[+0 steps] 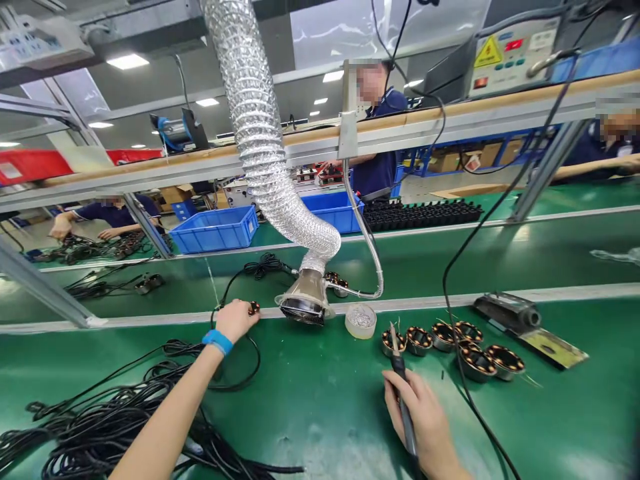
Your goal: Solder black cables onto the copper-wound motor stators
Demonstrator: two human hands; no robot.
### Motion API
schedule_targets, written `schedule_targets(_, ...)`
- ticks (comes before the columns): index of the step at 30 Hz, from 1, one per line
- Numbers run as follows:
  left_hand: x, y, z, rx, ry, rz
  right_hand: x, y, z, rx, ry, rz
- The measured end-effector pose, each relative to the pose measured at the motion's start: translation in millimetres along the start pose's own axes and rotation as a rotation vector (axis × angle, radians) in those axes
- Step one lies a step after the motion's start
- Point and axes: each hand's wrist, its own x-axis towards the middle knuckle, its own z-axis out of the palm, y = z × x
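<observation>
My left hand [235,321], with a blue wristband, is closed round a small copper-wound stator [254,307] near the ledge at the back of the green bench. Its far side is hidden by my fingers. In my right hand [420,413] is a soldering iron [404,393], its tip pointing up and away beside the leftmost of several ring-shaped stators [419,340]. A round tub [361,321] of crumpled silvery material stands between my hands. Left of it hangs a fume hood [305,298] on a silver duct.
Tangled black cables [100,427] cover the bench's left side. A soldering iron stand [515,313] lies at the right. A black cord [450,293] hangs down across the right side. Blue bins [215,230] and other people are beyond the ledge.
</observation>
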Motion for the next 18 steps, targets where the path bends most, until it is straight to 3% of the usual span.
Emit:
schedule_targets(3, 43.6, -7.6, -5.6, -0.004, -0.018, -0.024, -0.8, 1.6, 0.7, 0.004, 0.003, 0.01)
schedule_targets(6, 75.5, 2.8, -1.3, -0.035, -0.04, -0.006, -1.8, 4.3, -0.2, 0.011, 0.01, 0.011)
schedule_targets(12, 95.1, 27.9, 17.9, -0.135, -0.088, 0.12, -0.5, 10.4, -1.0, -0.007, 0.0, -0.029)
schedule_targets(15, 91.7, 9.9, 10.5, -0.144, -0.067, 0.136, -0.3, 13.9, 0.6, 0.012, 0.003, -0.068)
schedule_targets(18, 74.2, -33.4, -8.7, -0.111, -0.124, 0.152, -4.6, 20.7, 3.7, 0.035, -0.038, -0.099)
